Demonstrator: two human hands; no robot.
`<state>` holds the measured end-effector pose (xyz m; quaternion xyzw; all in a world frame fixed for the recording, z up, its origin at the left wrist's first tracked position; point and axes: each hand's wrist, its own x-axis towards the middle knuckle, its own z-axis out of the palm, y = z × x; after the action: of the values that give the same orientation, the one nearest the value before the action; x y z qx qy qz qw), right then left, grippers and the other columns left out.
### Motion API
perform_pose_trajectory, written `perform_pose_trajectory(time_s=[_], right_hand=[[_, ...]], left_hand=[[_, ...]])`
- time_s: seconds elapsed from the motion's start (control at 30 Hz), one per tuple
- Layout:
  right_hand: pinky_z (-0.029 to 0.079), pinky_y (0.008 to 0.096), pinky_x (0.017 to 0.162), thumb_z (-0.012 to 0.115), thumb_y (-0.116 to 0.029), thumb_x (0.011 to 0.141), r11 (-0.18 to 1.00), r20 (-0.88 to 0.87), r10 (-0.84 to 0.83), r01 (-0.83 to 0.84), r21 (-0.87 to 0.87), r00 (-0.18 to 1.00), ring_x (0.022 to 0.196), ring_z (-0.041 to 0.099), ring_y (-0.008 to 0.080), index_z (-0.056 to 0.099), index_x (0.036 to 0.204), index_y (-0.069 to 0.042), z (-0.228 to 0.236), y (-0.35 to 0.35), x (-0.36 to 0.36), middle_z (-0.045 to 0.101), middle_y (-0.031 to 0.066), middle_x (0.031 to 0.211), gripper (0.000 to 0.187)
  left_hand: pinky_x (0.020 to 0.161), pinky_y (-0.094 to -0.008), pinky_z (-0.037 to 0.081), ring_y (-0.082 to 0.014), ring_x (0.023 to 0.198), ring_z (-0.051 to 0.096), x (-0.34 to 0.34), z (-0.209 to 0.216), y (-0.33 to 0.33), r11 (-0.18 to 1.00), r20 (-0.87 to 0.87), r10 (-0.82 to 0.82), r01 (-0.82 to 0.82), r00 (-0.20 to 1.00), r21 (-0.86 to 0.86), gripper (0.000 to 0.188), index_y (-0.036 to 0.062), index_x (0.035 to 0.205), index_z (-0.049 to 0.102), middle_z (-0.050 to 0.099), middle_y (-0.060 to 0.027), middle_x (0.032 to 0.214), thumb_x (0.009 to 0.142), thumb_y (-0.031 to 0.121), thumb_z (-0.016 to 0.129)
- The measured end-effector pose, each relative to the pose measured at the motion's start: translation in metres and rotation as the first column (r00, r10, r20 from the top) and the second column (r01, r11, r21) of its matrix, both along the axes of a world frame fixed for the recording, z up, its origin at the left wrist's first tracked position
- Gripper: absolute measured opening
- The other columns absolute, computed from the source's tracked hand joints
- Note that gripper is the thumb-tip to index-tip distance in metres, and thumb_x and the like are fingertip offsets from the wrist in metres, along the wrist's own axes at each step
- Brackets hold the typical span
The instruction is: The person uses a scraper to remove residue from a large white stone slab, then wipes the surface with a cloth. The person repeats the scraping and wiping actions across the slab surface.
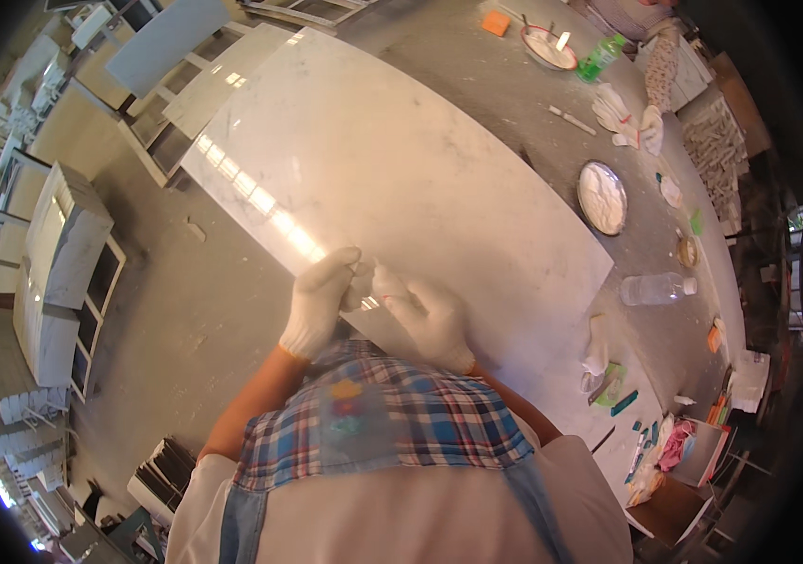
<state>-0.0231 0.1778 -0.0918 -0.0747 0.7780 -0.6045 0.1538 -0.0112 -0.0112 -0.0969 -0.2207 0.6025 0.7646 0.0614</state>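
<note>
Both my hands wear white knit work gloves and meet close together over the near edge of a polished white stone slab [392, 141]. My left hand [315, 299] is closed, its thumb and fingers bent toward the other hand. Beside it my right hand [428, 318] is closed too, fingertips pinched. Whatever lies between the fingertips is too small and pale to make out. Bright window reflections run along the slab's left side, and faint grey veins show on its surface.
Along the right are a bowl of white powder [603, 197], a clear plastic bottle [651, 289], a loose glove [596, 346] and an open box [672, 508]. A green bottle [601, 58] stands near a co-worker's gloved hand [652, 130]. Stacked slabs [58, 244] stand at left.
</note>
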Motion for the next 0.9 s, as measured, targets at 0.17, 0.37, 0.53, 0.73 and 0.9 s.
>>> perform_pose_trajectory(time_s=[0.17, 0.37, 0.53, 0.73, 0.9], right_hand=[[0.054, 0.0311, 0.081, 0.07, -0.019, 0.096, 1.0, -0.14, -0.011, 0.014, 0.015, 0.99, 0.093, 0.069, 0.0167, 0.07, 0.115, 0.003, -0.002, -0.002, 0.0, 0.074, 0.0139, 0.101, 0.029], [0.054, 0.0349, 0.086, 0.07, -0.018, 0.094, 0.999, -0.102, 0.025, -0.022, 0.023, 0.994, 0.099, 0.07, 0.0225, 0.07, 0.117, 0.0, 0.004, -0.002, -0.003, 0.073, 0.017, 0.109, 0.029], [0.054, 0.0331, 0.088, 0.066, -0.018, 0.098, 0.999, -0.131, 0.044, -0.042, 0.016, 0.99, 0.1, 0.07, 0.0215, 0.068, 0.122, -0.001, 0.005, -0.01, -0.003, 0.074, 0.0148, 0.11, 0.03], [0.053, 0.0322, 0.085, 0.065, -0.018, 0.098, 0.994, -0.129, 0.042, -0.029, 0.102, 0.991, 0.097, 0.07, 0.0207, 0.068, 0.117, 0.0, -0.002, -0.008, -0.002, 0.074, 0.0132, 0.106, 0.026], [0.051, 0.0307, 0.08, 0.062, -0.019, 0.101, 1.0, 0.127, 0.001, -0.003, 0.015, 0.992, 0.09, 0.065, 0.0169, 0.068, 0.113, 0.001, -0.008, -0.001, -0.009, 0.071, 0.0094, 0.101, 0.024]], left_hand=[[0.065, -0.0241, 0.044, -0.0116, 0.069, 0.054, 0.0, 0.001, -0.003, 0.994, 0.013, -0.051, 0.05, 0.999, 0.099, 0.02, -0.0029, 0.104, 0.068, 0.062, -0.0045, 0.079, 0.095, 0.0, 0.05], [0.082, -0.0271, 0.049, -0.0146, 0.092, 0.059, 0.001, 0.008, -0.008, 0.97, -0.039, -0.205, 0.208, 0.978, 0.128, 0.033, -0.0036, 0.125, 0.064, 0.066, -0.0096, 0.105, 0.097, 0.012, 0.058], [0.092, -0.0312, 0.049, -0.0174, 0.103, 0.06, 0.003, 0.001, 0.005, 0.977, -0.109, -0.211, 0.213, 0.971, 0.009, 0.047, -0.0071, 0.13, 0.062, 0.065, -0.0117, 0.118, 0.092, 0.02, 0.069], [0.082, -0.0294, 0.051, -0.0152, 0.093, 0.063, 0.001, -0.002, 0.003, 0.973, -0.02, -0.221, 0.222, 0.975, 0.058, 0.045, -0.0074, 0.125, 0.065, 0.069, -0.0093, 0.109, 0.088, 0.018, 0.074], [0.074, -0.026, 0.047, -0.0098, 0.083, 0.056, 0.002, -0.007, 0.003, 0.971, -0.084, -0.166, 0.178, 0.982, 0.161, 0.033, -0.0015, 0.109, 0.07, 0.064, -0.0013, 0.092, 0.089, 0.024, 0.074]])
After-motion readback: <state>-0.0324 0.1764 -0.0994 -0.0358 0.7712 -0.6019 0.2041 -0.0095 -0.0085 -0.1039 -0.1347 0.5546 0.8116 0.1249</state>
